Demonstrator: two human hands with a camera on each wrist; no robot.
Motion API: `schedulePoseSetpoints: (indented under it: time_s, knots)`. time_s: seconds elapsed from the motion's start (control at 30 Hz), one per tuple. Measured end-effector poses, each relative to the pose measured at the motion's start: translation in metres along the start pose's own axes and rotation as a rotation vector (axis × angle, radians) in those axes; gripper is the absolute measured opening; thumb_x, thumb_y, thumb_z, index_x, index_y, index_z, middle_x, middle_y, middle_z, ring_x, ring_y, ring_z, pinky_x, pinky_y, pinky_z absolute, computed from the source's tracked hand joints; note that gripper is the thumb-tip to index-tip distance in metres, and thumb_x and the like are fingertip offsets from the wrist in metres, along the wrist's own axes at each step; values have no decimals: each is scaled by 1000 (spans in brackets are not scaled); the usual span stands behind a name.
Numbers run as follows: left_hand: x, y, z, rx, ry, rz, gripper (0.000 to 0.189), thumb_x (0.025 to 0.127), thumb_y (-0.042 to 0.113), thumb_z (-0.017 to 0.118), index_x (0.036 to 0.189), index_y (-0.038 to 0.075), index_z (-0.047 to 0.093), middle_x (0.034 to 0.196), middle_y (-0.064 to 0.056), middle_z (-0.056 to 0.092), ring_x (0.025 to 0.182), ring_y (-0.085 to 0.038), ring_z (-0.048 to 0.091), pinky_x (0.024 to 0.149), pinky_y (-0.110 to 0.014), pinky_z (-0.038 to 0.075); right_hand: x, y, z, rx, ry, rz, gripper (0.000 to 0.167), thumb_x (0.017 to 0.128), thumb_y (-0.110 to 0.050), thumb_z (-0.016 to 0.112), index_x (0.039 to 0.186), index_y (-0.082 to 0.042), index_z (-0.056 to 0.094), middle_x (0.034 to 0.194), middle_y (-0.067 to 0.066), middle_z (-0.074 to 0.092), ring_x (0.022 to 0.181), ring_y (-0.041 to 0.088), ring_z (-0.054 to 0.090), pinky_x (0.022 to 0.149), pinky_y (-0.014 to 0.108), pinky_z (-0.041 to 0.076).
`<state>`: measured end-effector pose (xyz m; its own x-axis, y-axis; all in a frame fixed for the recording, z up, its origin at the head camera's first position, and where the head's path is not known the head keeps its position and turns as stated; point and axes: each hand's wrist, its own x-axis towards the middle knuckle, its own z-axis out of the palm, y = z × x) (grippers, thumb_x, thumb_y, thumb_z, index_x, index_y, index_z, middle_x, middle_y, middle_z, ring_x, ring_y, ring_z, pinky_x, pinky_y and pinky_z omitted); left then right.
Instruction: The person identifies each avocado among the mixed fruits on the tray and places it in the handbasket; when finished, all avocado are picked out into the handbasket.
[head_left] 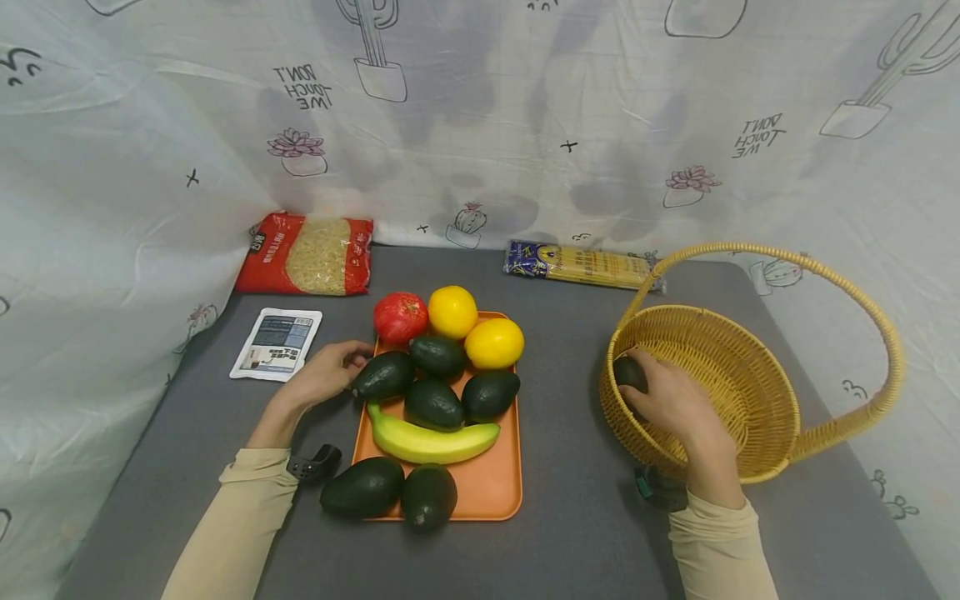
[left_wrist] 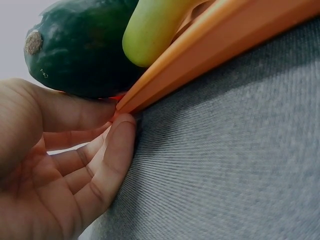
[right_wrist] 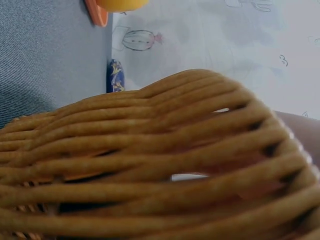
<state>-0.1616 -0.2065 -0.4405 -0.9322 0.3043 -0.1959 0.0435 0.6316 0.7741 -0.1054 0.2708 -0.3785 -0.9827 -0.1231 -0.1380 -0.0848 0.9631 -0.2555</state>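
At the left edge of an orange tray (head_left: 487, 492), my left hand (head_left: 328, 372) pinches the rim between thumb and fingers; in the left wrist view the thumb lies just under a dark green avocado (left_wrist: 85, 50). My right hand (head_left: 675, 404) reaches into a yellow wicker basket (head_left: 720, 333) and holds an avocado (head_left: 630, 374) against its left inner wall. Woven strands hide most of that hand in the right wrist view. On the tray lie a banana (head_left: 435, 443), several avocados (head_left: 433, 405), a pomegranate (head_left: 401, 317) and two yellow round fruits (head_left: 495, 343).
A red bag of pasta (head_left: 315, 254) and a white pouch (head_left: 276, 343) lie left of the tray. Behind, a yellow and blue spaghetti packet (head_left: 581, 263) rests near the patterned curtain (head_left: 510, 125). The basket's tall handle (head_left: 862, 304) arches to the right.
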Motion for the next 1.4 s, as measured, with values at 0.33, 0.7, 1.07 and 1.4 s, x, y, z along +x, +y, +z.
schedulePoseSetpoints:
  time_s: [0.33, 0.7, 1.07, 1.4]
  knots:
    - [1, -1, 0, 10, 0, 6, 37, 91, -2, 49, 127, -11, 55, 98, -20, 64, 86, -23, 57, 69, -27, 47, -13, -21, -12, 48, 247, -70, 50, 93, -19, 61, 137, -1, 50, 133, 29, 52, 121, 49, 50, 97, 61, 40]
    - [0, 0, 0, 16, 11, 43, 36, 90, -3, 52, 125, -12, 56, 96, -20, 64, 85, -22, 57, 70, -28, 46, -26, -92, 9, 82, 574, -688, 39, 88, -15, 69, 126, -8, 62, 136, 18, 56, 122, 35, 55, 97, 50, 47]
    - [1, -3, 1, 15, 12, 36, 36, 90, -2, 51, 125, -11, 56, 96, -20, 64, 83, -21, 57, 68, -24, 45, -46, -153, 62, 51, 405, -1051, 49, 84, -23, 75, 130, -19, 58, 143, 9, 51, 135, 26, 46, 105, 41, 45]
    - [0, -2, 1, 6, 7, 33, 36, 91, -4, 51, 125, -12, 55, 98, -21, 64, 84, -21, 57, 68, -26, 45, -56, -168, 85, -41, 238, -1129, 58, 84, -40, 74, 136, -25, 54, 145, 6, 49, 138, 25, 42, 109, 38, 42]
